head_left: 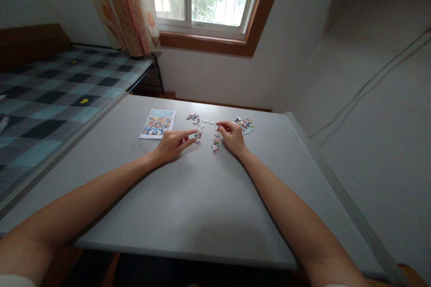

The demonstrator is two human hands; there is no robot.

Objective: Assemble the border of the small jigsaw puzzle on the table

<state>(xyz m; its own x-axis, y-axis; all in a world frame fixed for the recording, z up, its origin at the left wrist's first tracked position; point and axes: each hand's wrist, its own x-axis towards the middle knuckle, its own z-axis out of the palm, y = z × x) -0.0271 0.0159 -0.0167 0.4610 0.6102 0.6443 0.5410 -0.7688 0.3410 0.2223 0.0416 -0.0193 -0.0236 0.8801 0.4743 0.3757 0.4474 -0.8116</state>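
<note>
Both my arms reach across a grey table point(188, 197). My left hand point(173, 143) rests on the table with its index finger stretched out, the tip touching a joined strip of small colourful jigsaw pieces point(198, 133). My right hand point(232, 136) lies beside a second strip of joined pieces point(215, 143), fingers curled in a pinch at the strip's upper end; what is in the pinch is too small to make out. A loose heap of pieces point(245, 124) lies just right of my right hand, and a smaller cluster point(193, 118) sits beyond the strips.
A printed picture card point(157, 123) lies flat to the left of my left hand. A bed with a checked cover point(50, 98) runs along the table's left side. Window, curtain point(128, 9) and white wall stand behind the table.
</note>
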